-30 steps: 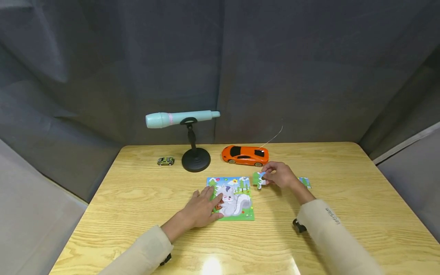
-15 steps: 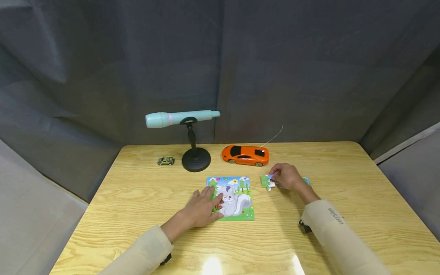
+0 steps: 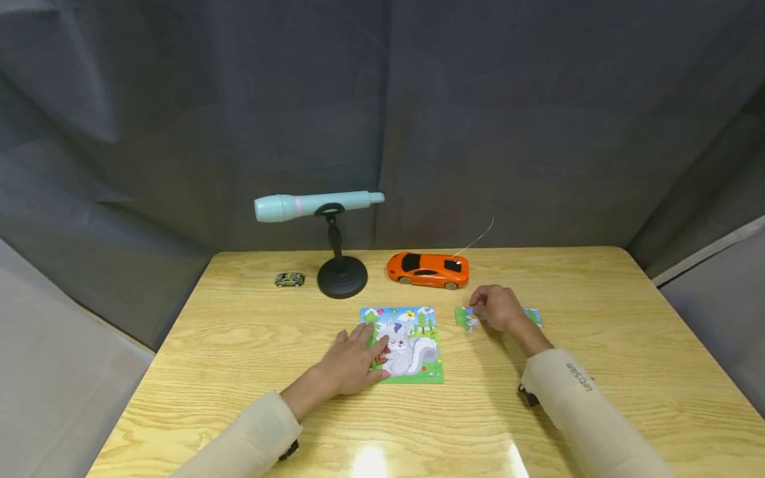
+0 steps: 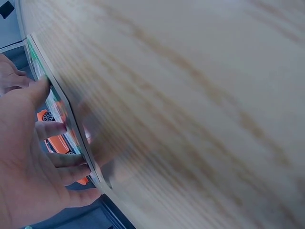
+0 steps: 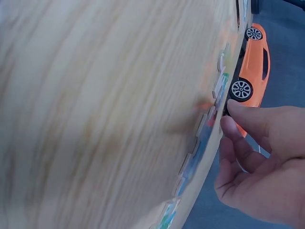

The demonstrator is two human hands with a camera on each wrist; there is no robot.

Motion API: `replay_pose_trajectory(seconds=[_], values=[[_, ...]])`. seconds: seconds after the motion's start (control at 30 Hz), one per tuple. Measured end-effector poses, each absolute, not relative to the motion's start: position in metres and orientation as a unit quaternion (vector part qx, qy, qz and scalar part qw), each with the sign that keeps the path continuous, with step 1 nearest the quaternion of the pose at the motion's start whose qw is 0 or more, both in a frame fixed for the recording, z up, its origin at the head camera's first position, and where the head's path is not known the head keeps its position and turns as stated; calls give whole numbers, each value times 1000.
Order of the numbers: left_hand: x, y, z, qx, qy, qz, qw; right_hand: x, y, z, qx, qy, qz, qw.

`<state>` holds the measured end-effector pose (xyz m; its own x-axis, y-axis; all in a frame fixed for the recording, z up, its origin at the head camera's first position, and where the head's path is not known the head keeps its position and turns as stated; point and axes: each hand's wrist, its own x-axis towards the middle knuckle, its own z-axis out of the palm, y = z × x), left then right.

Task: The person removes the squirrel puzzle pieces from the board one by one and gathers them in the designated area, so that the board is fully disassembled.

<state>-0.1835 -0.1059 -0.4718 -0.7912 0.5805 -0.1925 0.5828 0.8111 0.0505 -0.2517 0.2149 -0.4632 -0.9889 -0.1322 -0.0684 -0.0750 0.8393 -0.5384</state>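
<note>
Plainly, the left hand (image 3: 349, 365) lies with its fingers spread and fairly straight on the left part of the puzzle (image 3: 415, 362), releasing its grip on nothing and clenched on nothing: it simply rests there. Its forearm comes in from the lower left, the fingers point away from the person and to the right, and the thumb reaches out along the puzzle's near edge. From the left wrist, the palm shows tipped up off the worktop (image 3: 412, 431), with the thumb tip and fingertips meeting the puzzle along its rim.

The puzzle sits flat in the middle of the worktop, its squirrel picture partly covered by the hand. Just to its right, apart from it, a row of pieces (image 3: 462, 318) lies flat, running beneath the right hand (image 3: 499, 309) and out past its far side. That hand comes in from the lower right, wrist bent so the knuckles are uppermost, fingers curled, thumb and forefinger tips close together by the row's left part. Whether they pinch a piece, I cannot tell.

Both sleeves (image 3: 574, 385) are pale. Beyond the hands stand the orange car (image 3: 427, 270), the microphone (image 3: 335, 203) on its stand (image 3: 342, 279) and the small car (image 3: 289, 279).
</note>
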Motion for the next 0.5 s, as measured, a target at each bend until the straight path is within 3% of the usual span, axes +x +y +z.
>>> replay_pose_trajectory(seconds=[0.5], values=[[-185, -110, -472, 316, 942, 54, 101, -245, 197, -448, -88, 946, -309, 51]])
